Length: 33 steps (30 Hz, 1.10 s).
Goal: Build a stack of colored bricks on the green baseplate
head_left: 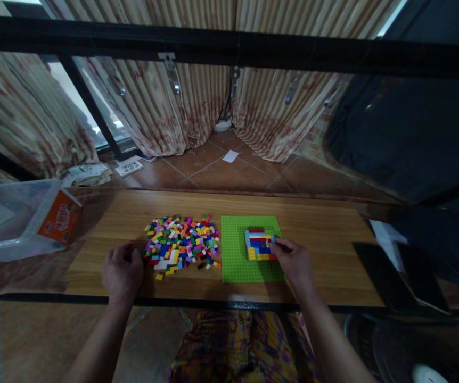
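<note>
A green studded baseplate (233, 266) lies on the wooden table, bearing a low rectangular build of toy bricks (258, 249) in blue, red, yellow and white. At the right side of that build is my right hand (295, 260), thumb and fingertips pinched together over a small toy brick (272, 239), which looks blue. Left of the baseplate spreads a pile of loose toy bricks (181, 242) in many colours. My left hand (123, 270) rests at the pile's left edge with its fingers curled in; what they hold, if anything, is hidden.
On the left stands a clear plastic bin (22, 242) with an orange label (59, 217). Dark flat objects (385, 274) lie at the table's right end. A black rail (229, 48) crosses the view before striped curtains (201, 101). Papers (230, 156) lie on the tiled floor.
</note>
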Motion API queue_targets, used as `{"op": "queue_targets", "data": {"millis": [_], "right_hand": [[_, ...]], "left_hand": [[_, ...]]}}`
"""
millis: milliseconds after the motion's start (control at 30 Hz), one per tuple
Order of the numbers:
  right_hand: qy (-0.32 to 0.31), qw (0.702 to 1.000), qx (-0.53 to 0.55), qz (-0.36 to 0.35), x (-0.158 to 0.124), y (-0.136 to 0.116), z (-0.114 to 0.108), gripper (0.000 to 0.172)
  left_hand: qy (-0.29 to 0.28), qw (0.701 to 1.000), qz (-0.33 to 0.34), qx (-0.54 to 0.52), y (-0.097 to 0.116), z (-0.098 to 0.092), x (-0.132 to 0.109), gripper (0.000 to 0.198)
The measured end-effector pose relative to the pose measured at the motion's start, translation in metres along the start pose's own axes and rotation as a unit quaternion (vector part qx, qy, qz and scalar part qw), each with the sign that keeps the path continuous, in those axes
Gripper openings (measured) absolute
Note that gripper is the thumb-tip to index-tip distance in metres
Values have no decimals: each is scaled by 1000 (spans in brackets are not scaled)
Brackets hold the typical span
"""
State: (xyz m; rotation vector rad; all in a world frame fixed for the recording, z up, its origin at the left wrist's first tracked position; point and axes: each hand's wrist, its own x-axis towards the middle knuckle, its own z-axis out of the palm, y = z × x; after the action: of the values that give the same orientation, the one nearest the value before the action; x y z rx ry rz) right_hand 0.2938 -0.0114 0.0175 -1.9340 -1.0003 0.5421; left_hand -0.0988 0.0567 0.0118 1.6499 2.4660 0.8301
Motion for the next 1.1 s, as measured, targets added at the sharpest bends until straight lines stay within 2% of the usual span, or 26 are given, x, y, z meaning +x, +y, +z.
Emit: {"op": "queue_targets", "data": {"millis": [400, 667, 800, 900, 1000, 1067, 1100], "right_hand": [[11, 1000, -14, -12, 5, 11, 7, 39], [-29, 1000, 2, -1, 12, 9, 5, 37], [-61, 994, 81, 26, 8, 5, -7, 44], [2, 983, 165, 76, 5, 8, -20, 52], [56, 971, 214, 95, -1, 1, -30, 52], [35, 969, 231, 82, -13, -16, -32, 48], [-1, 968, 243, 67, -23, -29, -32, 44]], "left_hand": [[-7, 1000, -11, -8, 2, 0, 0, 33], [11, 1000, 9, -10, 0, 3, -1, 35], [13, 1000, 20, -14, 2, 2, -2, 35], [10, 1000, 14, -21, 3, 2, -2, 33], [10, 999, 13, -29, 3, 2, -2, 31], [9, 999, 18, -31, 1, 2, -1, 32], [9, 999, 19, -31, 1, 3, -1, 32]]}}
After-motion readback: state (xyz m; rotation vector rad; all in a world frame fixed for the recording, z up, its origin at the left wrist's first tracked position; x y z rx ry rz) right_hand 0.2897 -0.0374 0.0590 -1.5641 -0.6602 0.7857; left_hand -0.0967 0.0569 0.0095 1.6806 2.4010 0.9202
